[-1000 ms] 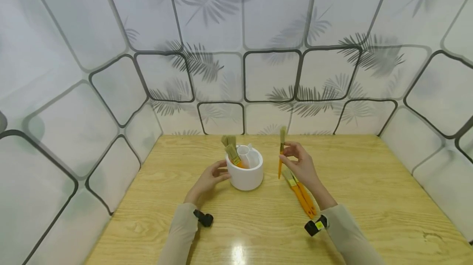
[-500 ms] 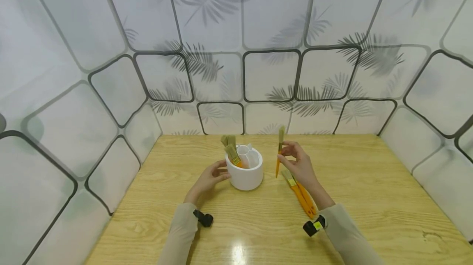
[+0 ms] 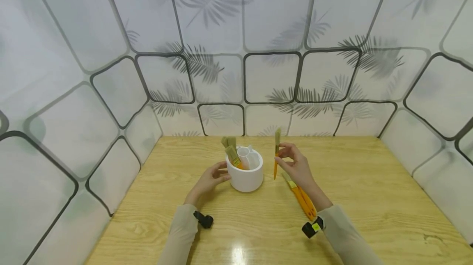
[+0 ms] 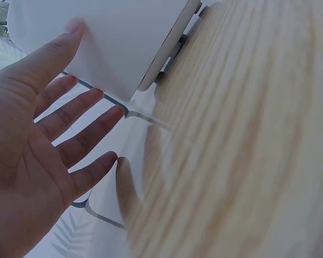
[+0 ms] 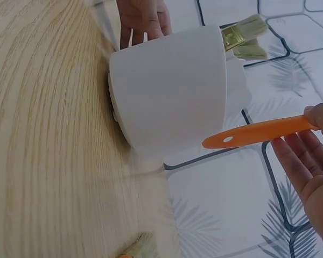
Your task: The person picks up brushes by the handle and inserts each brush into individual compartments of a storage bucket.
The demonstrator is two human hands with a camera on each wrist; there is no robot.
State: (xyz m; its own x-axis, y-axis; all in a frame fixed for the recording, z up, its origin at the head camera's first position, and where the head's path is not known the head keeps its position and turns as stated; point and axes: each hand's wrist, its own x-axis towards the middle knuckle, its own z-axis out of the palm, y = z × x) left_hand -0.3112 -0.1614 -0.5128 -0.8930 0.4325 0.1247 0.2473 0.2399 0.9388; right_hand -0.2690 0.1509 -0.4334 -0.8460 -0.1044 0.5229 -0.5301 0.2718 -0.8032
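- Your left hand point(image 3: 208, 181) is at the left side of the white pot point(image 3: 246, 181), its thumb against the wall, its other fingers loosely extended and spread, gripping nothing.
- Your right hand point(image 3: 297, 166) pinches a brush point(image 3: 275, 168) between thumb and fingers, bristles up, the orange handle's end pointing down.
- That brush is in the air just right of the pot, outside it.
- The pot stands upright on the bench point(image 3: 258, 220), with upright brushes point(image 3: 232, 154) leaning at its left rim.
- More orange-handled brushes point(image 3: 304, 201) lie on the bench near your right wrist.
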